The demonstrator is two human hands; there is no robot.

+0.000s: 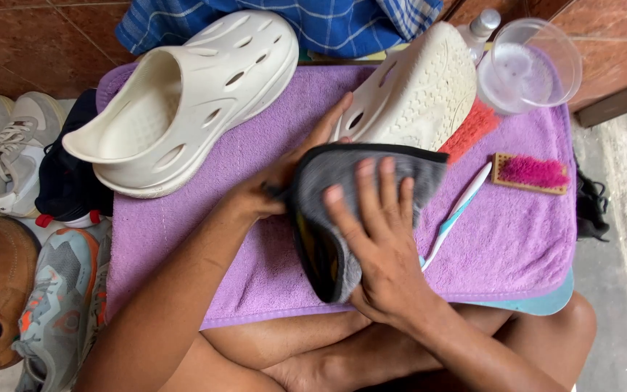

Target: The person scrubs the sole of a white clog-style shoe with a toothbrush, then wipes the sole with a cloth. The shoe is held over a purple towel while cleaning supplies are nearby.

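Note:
A grey cloth with a dark edge [328, 189] lies in the middle of a purple towel [502, 239] spread over my lap. My right hand [379, 239] rests flat on top of the cloth with fingers apart, and the cloth wraps under its palm. My left hand [270, 189] pinches the cloth's left edge, its fingers reaching up to a white foam clog [422, 87] that stands tilted with its sole towards me. A second white clog [183, 101] lies on the towel's far left.
A white-and-teal toothbrush [462, 207], a pink-bristled wooden brush [531, 173] and a red brush [473, 129] lie on the right. A clear bowl [531, 62] and a bottle [482, 27] stand behind. Several shoes [1, 152] crowd the floor at left.

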